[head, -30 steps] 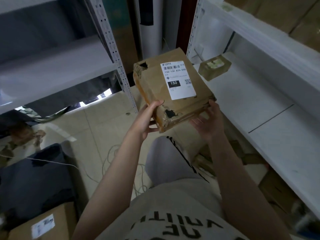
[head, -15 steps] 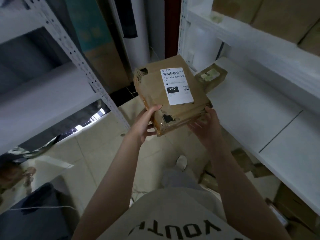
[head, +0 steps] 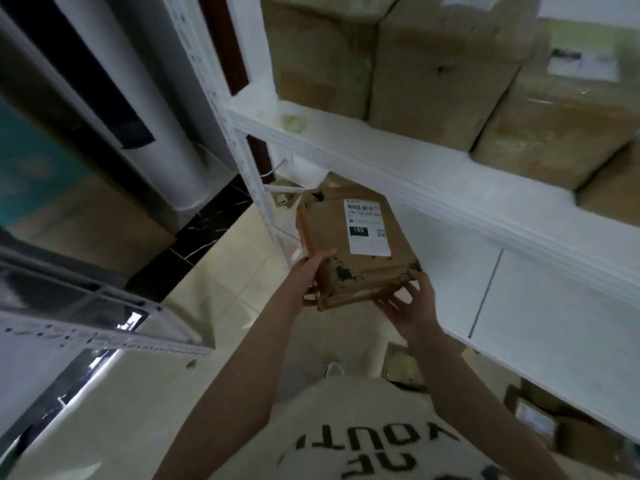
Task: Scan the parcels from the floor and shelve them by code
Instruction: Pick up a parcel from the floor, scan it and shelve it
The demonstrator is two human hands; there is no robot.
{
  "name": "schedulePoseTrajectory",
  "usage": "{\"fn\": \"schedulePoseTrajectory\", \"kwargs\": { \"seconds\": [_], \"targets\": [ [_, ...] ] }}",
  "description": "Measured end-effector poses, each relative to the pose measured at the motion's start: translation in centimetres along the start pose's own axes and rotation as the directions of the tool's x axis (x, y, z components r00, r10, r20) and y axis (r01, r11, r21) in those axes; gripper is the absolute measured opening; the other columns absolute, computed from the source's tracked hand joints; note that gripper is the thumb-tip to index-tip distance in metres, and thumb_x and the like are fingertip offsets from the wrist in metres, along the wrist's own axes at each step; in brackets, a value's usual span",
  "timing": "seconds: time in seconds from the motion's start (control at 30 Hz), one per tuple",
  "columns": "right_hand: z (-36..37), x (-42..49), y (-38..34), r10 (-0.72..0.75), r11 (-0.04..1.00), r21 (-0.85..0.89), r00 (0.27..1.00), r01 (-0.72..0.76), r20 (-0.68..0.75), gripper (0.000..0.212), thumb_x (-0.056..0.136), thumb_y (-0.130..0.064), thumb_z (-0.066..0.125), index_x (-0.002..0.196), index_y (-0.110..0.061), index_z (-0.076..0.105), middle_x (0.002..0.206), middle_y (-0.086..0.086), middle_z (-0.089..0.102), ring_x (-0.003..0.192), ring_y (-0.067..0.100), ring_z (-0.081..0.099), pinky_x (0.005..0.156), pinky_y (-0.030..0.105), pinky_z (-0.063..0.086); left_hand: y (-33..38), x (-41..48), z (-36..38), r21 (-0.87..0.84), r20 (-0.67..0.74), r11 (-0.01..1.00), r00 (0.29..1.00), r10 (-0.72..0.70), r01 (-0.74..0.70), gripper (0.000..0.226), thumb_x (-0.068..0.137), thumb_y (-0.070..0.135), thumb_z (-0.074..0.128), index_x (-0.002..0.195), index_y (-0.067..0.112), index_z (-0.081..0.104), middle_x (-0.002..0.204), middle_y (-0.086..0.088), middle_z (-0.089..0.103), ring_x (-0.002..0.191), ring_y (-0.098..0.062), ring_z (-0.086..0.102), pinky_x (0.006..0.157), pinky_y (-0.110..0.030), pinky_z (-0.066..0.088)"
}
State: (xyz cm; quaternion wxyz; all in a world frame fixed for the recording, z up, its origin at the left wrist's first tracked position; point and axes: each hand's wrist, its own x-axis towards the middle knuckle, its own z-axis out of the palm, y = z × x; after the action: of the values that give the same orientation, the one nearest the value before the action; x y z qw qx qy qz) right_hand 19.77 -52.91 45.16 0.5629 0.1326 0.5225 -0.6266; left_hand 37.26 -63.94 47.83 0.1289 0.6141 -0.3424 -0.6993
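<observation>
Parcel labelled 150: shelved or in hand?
In hand: left hand grips the parcel by its near corner, right hand props the other; whether its far end touches the shelf, cannot tell.

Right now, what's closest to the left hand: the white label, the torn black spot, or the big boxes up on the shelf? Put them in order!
1. Torn black spot: on the near edge of the parcel, beside the thumb of the left hand.
2. White label: farther up the parcel's top.
3. Big boxes: on the upper shelf, far above.
</observation>
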Motion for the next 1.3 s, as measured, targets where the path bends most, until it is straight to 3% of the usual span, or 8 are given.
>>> {"fn": "schedulePoseTrajectory", "kwargs": {
  "seconds": [0.2, 0.4, 0.53, 0.7, 0.9, 1.1, 1.23, 1.3],
  "targets": [
    [-2.0, 1.3, -1.9, -0.044, 0.995, 0.085, 0.994, 0.053, -0.104, 0.016, 0.091, -0.027, 0.06, 0.089, -0.012, 0.055, 0.074, 0.009, 0.056, 0.079, 0.028, 0.059, 0.097, 0.049, 0.051, 2.5, 3.6, 4.7, 0.121, 0.093, 0.99, 0.992, -0.081, 0.07, 0.048, 0.079, 0.06, 0.072, 0.109, 0.023, 0.066, 0.119, -0.005, 0.063, 0.111, -0.027, 0.06, 0.1, -0.047, 0.05],
    [-2.4, 3.8, -1.8, -0.063, 0.996, 0.05, 0.975, 0.075, -0.212, 0.026, 0.088, -0.031, 0.066, 0.108, -0.017, 0.06, 0.115, 0.011, 0.059, 0.106, 0.031, 0.062, 0.096, 0.049, 0.055, 3.6, 6.0, 6.8, 0.178, 0.132, 0.974, 0.978, -0.161, 0.137, 0.03, 0.088, 0.05, 0.068, 0.102, 0.024, 0.068, 0.108, 0.0, 0.062, 0.09, -0.019, 0.058, 0.094, -0.049, 0.05],
    [-1.1, 4.8, -2.1, -0.025, 0.993, 0.108, 0.965, 0.055, -0.262, 0.028, 0.087, -0.026, 0.063, 0.113, -0.017, 0.061, 0.112, 0.01, 0.059, 0.103, 0.029, 0.06, 0.089, 0.041, 0.057, 4.5, 8.8, 7.2, -0.015, 0.088, 0.997, 0.994, -0.068, 0.07, 0.036, 0.091, 0.03, 0.071, 0.12, 0.01, 0.068, 0.11, -0.009, 0.064, 0.093, -0.025, 0.062, 0.07, -0.035, 0.058],
    [1.3, 7.1, -1.9, -0.001, 0.983, 0.173, 0.946, 0.06, -0.323, 0.007, 0.09, -0.023, 0.06, 0.097, -0.02, 0.06, 0.102, 0.006, 0.058, 0.099, 0.025, 0.058, 0.095, 0.043, 0.054, 6.5, 11.6, 6.5, 0.08, 0.138, 0.995, 0.988, -0.069, 0.058, 0.031, 0.099, 0.027, 0.06, 0.122, 0.005, 0.065, 0.102, -0.009, 0.065, 0.096, -0.028, 0.062, 0.078, -0.037, 0.054],
    [5.1, 10.6, -1.0, 0.021, 0.978, 0.196, 0.917, 0.063, -0.399, 0.014, 0.086, -0.022, 0.067, 0.093, -0.012, 0.06, 0.096, 0.01, 0.058, 0.091, 0.026, 0.06, 0.092, 0.044, 0.056, 8.7, 13.8, 3.7, 0.207, 0.185, 0.975, 0.975, -0.123, 0.084, 0.014, 0.102, 0.028, 0.056, 0.106, 0.017, 0.063, 0.101, -0.003, 0.063, 0.095, -0.022, 0.06, 0.096, -0.041, 0.052],
    [7.3, 13.6, -0.8, 0.031, 0.974, 0.213, 0.887, 0.076, -0.46, 0.01, 0.09, -0.015, 0.061, 0.083, -0.011, 0.057, 0.081, 0.008, 0.052, 0.069, 0.02, 0.051, 0.087, 0.038, 0.053, 10.8, 17.5, 3.1, 0.335, 0.185, 0.942, 0.98, -0.069, 0.003, 0.016, 0.104, 0.019, 0.051, 0.113, 0.009, 0.06, 0.099, -0.009, 0.063, 0.087, -0.022, 0.061, 0.086, -0.041, 0.055],
    [7.7, 16.3, 0.3, 0.021, 0.991, 0.127, 0.855, 0.052, -0.518, 0.015, 0.094, -0.01, 0.051, 0.08, -0.01, 0.056, 0.087, 0.011, 0.051, 0.069, 0.022, 0.049, 0.09, 0.045, 0.055, 11.0, 20.7, 2.8, 0.469, 0.16, 0.883, 0.985, -0.063, -0.02, 0.023, 0.099, 0.022, 0.058, 0.117, 0.008, 0.064, 0.124, -0.016, 0.062, 0.115, -0.032, 0.059, 0.091, -0.045, 0.056],
    [7.6, 17.2, 1.1, 0.039, 0.996, 0.088, 0.85, 0.008, -0.525, 0.016, 0.096, -0.01, 0.05, 0.083, -0.01, 0.059, 0.087, 0.012, 0.054, 0.074, 0.024, 0.052, 0.091, 0.051, 0.056, 10.8, 21.9, 2.5, 0.521, 0.174, 0.853, 0.98, -0.093, -0.011, 0.032, 0.095, 0.024, 0.062, 0.122, 0.007, 0.063, 0.126, -0.016, 0.061, 0.113, -0.031, 0.059, 0.09, -0.045, 0.057]
  ]
}}
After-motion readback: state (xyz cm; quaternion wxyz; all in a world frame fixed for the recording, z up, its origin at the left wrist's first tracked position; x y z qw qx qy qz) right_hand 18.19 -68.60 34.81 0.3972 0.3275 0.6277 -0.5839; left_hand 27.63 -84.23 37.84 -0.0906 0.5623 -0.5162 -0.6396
